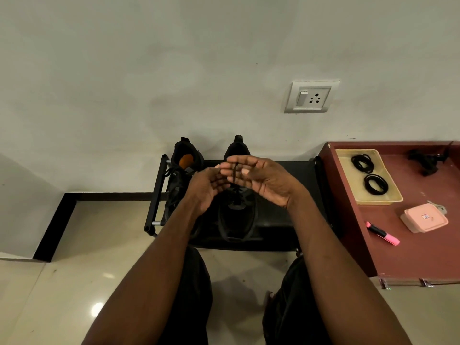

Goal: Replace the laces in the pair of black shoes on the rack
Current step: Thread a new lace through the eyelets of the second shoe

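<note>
Two black shoes stand on a low black rack (286,220) against the wall. The left shoe (183,170) has an orange insole and loose laces. Over the right shoe (236,220) both my hands are raised, palms turned toward each other. A black lace (234,173) rises from that shoe's eyelets up between them. My right hand (263,181) pinches the lace's upper part between thumb and curled fingers. My left hand (206,189) curls its fingers against the lace just below. The shoe's tongue is partly hidden behind my hands.
A red-brown table (410,250) stands right of the rack. On it are a beige tray (393,199) with two coils of black laces (375,184), a pink box (424,218), a pink highlighter (383,233) and a black object (427,160). My knees are below.
</note>
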Demonstrator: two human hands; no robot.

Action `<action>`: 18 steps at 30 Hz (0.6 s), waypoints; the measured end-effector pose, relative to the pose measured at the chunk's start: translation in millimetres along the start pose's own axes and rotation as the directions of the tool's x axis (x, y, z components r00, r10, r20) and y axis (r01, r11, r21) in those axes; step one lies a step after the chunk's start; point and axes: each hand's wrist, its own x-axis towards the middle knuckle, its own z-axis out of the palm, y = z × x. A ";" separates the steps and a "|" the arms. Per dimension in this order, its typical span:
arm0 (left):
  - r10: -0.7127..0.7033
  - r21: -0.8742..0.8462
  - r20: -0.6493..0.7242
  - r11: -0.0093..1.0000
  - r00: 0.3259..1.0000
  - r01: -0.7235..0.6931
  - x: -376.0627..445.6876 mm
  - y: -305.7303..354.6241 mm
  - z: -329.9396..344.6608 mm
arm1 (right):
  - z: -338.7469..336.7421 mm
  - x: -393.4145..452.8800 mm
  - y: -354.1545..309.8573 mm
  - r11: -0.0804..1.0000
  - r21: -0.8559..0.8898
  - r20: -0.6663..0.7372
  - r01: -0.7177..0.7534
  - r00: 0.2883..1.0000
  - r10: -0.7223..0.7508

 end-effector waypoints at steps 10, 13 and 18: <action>-0.220 0.343 0.135 0.925 0.966 0.163 -4.1 2.5 -13.4 | -38.7 9.7 17.0 0.539 -0.744 -0.653 -0.394 0.600 -0.463; -0.132 0.298 -0.012 0.946 0.991 0.130 -0.2 3.9 -17.1 | -52.3 1.7 15.6 0.404 -0.694 -0.714 -0.596 0.497 -0.493; -0.030 0.317 -0.073 0.947 0.997 0.052 1.0 0.9 -12.6 | -49.5 -1.4 21.4 0.186 -0.602 -0.741 -0.777 0.455 -0.494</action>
